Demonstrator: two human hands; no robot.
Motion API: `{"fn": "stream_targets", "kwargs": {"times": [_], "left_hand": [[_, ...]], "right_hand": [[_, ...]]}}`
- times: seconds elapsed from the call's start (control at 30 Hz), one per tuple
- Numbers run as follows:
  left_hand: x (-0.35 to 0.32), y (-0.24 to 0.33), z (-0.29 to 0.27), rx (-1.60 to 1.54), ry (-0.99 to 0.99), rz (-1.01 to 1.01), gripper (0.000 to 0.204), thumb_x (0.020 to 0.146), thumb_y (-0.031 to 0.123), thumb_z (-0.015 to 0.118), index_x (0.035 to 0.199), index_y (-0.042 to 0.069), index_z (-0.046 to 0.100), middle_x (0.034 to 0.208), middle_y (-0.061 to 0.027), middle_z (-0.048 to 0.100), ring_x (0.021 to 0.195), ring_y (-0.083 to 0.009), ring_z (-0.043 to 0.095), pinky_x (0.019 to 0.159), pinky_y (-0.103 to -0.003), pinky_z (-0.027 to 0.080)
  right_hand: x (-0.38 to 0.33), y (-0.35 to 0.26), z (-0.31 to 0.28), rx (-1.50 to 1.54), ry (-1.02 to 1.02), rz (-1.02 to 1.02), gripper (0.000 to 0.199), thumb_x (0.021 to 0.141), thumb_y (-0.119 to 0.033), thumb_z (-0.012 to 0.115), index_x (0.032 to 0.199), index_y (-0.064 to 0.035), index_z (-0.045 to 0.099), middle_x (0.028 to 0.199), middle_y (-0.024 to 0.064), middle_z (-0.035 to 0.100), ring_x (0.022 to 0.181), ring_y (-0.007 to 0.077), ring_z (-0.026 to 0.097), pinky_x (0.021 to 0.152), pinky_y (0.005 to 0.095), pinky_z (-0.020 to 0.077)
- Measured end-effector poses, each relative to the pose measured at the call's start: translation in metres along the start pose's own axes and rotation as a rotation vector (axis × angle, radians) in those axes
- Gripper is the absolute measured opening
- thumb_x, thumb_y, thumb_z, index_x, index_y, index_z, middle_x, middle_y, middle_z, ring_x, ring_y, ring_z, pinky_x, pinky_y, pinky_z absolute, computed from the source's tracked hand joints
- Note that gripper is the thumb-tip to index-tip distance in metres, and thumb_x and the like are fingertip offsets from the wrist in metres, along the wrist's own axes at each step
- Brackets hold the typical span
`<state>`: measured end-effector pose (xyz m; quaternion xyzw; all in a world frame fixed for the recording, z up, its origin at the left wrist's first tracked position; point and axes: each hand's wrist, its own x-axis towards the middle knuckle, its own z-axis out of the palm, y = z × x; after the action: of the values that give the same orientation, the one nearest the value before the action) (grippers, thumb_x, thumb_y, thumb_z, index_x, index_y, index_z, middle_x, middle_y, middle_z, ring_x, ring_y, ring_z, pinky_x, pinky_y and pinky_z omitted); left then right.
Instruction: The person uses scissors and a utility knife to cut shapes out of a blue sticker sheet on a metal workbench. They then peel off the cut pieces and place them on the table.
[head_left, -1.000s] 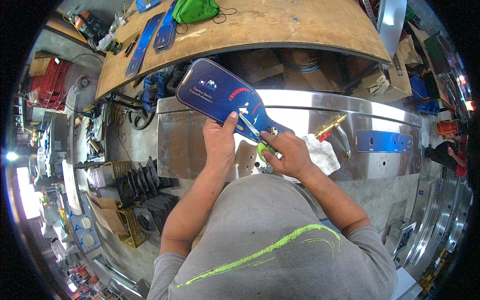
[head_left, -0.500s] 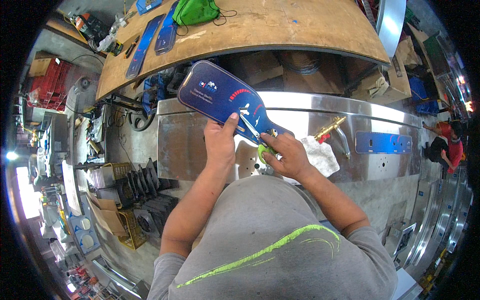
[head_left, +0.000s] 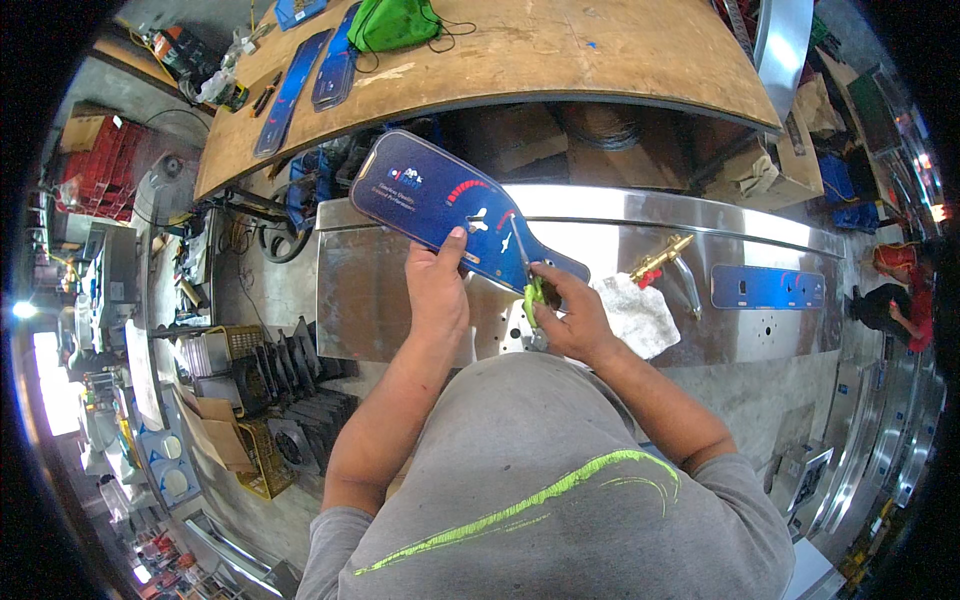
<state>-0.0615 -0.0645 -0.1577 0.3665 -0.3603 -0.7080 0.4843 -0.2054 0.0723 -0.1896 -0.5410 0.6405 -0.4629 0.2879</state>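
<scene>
My left hand [head_left: 437,280] grips the near edge of a dark blue printed panel sheet [head_left: 420,205], thumb on its face. The sheet tilts down to the right, its right end bent, with red arc markings and small cut-outs in it. My right hand [head_left: 578,318] holds green-handled scissors [head_left: 533,298] below the sheet's right half. Their slim blades point up over the blue face, by the right red arc. Beneath my hands lies a long shiny metal panel [head_left: 375,290] with several holes.
A white cloth [head_left: 640,322] and brass valve [head_left: 662,256] with a red part rest on the metal, beside another blue panel sheet [head_left: 730,287]. Beyond stands a wooden table [head_left: 560,60] bearing more blue sheets [head_left: 290,95] and a green bag [head_left: 392,25]. Another person [head_left: 905,300] is at far right.
The scissors have moved right across the sheet, away from the larger cut-out, and their blades now stand more upright. The sheet has shifted slightly left and down with my left hand.
</scene>
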Motion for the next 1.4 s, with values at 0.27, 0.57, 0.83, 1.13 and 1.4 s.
{"fn": "stream_targets", "kwargs": {"times": [0.27,0.57,0.83,1.13,1.4], "left_hand": [[0.008,0.008,-0.025,0.089,0.043,0.097,0.037,0.091,-0.004,0.066,0.126,0.005,0.059,0.119,-0.0076,0.068,0.107,-0.017,0.065,0.099,-0.033,0.05],[0.048,-0.024,-0.136,0.247,0.431,0.182,0.034,0.089,-0.006,0.069,0.122,0.001,0.062,0.116,-0.0098,0.068,0.102,-0.0184,0.065,0.093,-0.033,0.051],[0.068,-0.06,-0.227,0.287,0.547,-0.095,0.036,0.093,0.004,0.069,0.126,0.007,0.058,0.115,-0.0075,0.066,0.096,-0.0186,0.065,0.081,-0.039,0.054],[0.04,-0.062,-0.227,0.949,0.738,0.067,0.07,0.087,0.019,0.077,0.147,0.011,0.042,0.143,-0.0228,0.048,0.132,-0.0346,0.049,0.105,-0.052,0.044],[0.049,-0.046,-0.224,1.925,0.002,0.235,0.099,0.083,0.051,0.075,0.161,0.013,0.028,0.166,-0.0235,0.022,0.154,-0.0413,0.02,0.121,-0.06,0.019]], "right_hand": [[0.018,0.035,-0.018,-0.143,0.067,0.162,0.048,0.092,-0.021,0.066,0.136,-0.0062,0.058,0.115,0.0195,0.068,0.096,0.0321,0.068,0.085,0.0416,0.0544],[0.01,0.097,-0.033,-0.573,-0.016,0.355,0.039,0.091,-0.023,0.068,0.127,-0.0084,0.064,0.115,0.0197,0.069,0.103,0.0395,0.067,0.091,0.0462,0.0524],[-0.002,0.123,-0.029,-0.8,-0.125,0.306,0.022,0.092,-0.026,0.068,0.106,-0.0086,0.067,0.096,0.0162,0.065,0.088,0.0381,0.067,0.077,0.0498,0.0538],[0.005,0.108,-0.015,-0.815,-0.07,0.349,0.021,0.093,-0.021,0.066,0.111,-0.0112,0.069,0.103,0.0134,0.064,0.098,0.0367,0.066,0.081,0.049,0.0537],[0.016,0.1,-0.008,-0.737,-0.034,0.173,0.022,0.089,-0.017,0.066,0.108,-0.0066,0.072,0.101,0.0136,0.067,0.098,0.0355,0.064,0.085,0.0484,0.0522]]}}
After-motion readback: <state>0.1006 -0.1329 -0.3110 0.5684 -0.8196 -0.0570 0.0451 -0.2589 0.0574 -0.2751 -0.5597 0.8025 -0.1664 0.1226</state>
